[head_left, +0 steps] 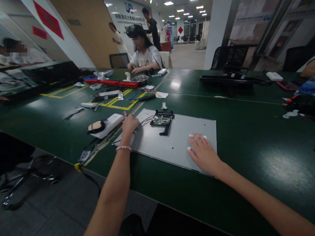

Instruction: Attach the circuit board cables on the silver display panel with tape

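A flat grey metal panel (157, 144) lies on the green table in front of me. Mounted near its far edge is a green circuit board (161, 120) in a black bracket (165, 130). Thin grey cables (145, 122) run from the board towards my left hand (130, 124), whose fingers are curled at the panel's left edge. What those fingers grip is hidden. My right hand (203, 152) rests palm down on the panel's right part, fingers spread, partly over a white label (191, 137).
Left of the panel lies a white power bank-like block (108, 127) with a dark and beige object on it. Loose wires (145, 95), a metal bowl (139, 79) and a black monitor-like item (230, 80) are farther back. A person (147, 54) sits across the table.
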`<state>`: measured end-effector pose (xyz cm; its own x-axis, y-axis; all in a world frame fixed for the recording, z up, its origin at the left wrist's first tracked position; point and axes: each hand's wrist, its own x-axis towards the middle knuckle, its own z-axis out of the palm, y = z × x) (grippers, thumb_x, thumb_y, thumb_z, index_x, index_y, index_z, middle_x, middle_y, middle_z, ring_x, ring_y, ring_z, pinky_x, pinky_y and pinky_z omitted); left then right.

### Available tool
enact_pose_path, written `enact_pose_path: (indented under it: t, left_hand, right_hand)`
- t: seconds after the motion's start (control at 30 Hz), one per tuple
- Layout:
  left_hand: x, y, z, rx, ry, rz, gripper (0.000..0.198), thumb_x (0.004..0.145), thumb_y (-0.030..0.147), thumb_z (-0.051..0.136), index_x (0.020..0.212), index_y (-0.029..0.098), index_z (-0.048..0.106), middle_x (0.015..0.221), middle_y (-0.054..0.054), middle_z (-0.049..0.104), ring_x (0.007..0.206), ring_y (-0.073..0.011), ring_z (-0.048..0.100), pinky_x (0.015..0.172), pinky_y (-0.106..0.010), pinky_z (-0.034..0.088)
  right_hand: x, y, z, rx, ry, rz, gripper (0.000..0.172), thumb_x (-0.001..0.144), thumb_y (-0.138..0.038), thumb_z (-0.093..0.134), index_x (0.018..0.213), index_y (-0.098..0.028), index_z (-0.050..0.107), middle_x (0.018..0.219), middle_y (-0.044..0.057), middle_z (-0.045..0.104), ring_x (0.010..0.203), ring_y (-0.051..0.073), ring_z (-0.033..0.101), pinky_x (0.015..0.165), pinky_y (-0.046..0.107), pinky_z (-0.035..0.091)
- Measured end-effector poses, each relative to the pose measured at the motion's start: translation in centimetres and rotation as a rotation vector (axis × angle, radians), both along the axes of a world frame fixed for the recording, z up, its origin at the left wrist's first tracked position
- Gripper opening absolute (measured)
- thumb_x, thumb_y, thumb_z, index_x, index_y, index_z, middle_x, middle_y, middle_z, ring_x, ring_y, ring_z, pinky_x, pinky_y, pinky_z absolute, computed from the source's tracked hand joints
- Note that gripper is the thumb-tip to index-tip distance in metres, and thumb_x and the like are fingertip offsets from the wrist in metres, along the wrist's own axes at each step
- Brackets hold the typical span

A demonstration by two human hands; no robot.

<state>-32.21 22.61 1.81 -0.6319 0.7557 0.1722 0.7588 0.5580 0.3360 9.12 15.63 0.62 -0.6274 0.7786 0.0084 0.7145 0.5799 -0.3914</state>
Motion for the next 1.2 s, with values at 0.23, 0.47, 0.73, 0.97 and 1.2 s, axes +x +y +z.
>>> enact_pose_path:
  t: [0.23,0.47,0.73,0.97,1.2]
  left_hand:
    - [-0.3,0.2,0.1,0.099,-0.159,-0.023,0.057,0.081,0.025,0.052,0.136,0.009,0.048,0.112,-0.015,0.067,0.104,-0.0296,0.062,0.091,-0.038,0.048]
    - [2.0,0.0,1.1,0.005,-0.052,-0.068,0.056,0.085,0.033,0.049,0.135,0.008,0.049,0.114,-0.016,0.066,0.106,-0.0295,0.062,0.092,-0.036,0.047]
    - [7.9,-0.5,2.6,-0.245,0.096,-0.183,0.043,0.088,0.038,0.044,0.116,0.012,0.065,0.112,-0.019,0.068,0.107,-0.0325,0.063,0.088,-0.037,0.048]
    - [11.8,-1.0,3.2,-0.319,0.203,-0.287,0.042,0.088,0.038,0.041,0.092,0.012,0.074,0.099,-0.02,0.071,0.093,-0.0321,0.068,0.077,-0.035,0.052]
    - [14.7,-0.9,2.6,-0.338,0.295,-0.381,0.044,0.089,0.041,0.042,0.094,0.012,0.074,0.099,-0.02,0.071,0.093,-0.0318,0.068,0.077,-0.034,0.052]
  right_hand:
    - [5.1,1.8,-0.2,-0.194,0.448,-0.184,0.063,0.094,-0.059,0.036,0.149,-0.029,0.031,0.163,0.005,0.013,0.149,0.027,0.012,0.118,0.052,0.018]
    - [11.3,2.9,-1.0,-0.555,0.934,-0.519,0.063,0.089,-0.067,0.032,0.146,-0.04,0.032,0.16,-0.003,0.024,0.147,0.024,0.019,0.118,0.049,0.021]
    - [16.0,2.6,1.0,-0.805,1.091,-0.691,0.069,0.086,-0.069,0.034,0.145,-0.033,0.034,0.154,0.007,0.038,0.14,0.024,0.037,0.115,0.044,0.029]
    - [20.3,3.5,0.3,-0.593,0.876,-0.75,0.07,0.09,-0.067,0.026,0.151,-0.035,0.02,0.157,0.012,0.031,0.132,0.033,0.047,0.1,0.05,0.047]
    - [21.6,3.9,0.5,-0.31,0.61,-0.87,0.072,0.092,-0.065,0.028,0.153,-0.027,0.019,0.152,0.02,0.037,0.118,0.036,0.06,0.098,0.049,0.047]
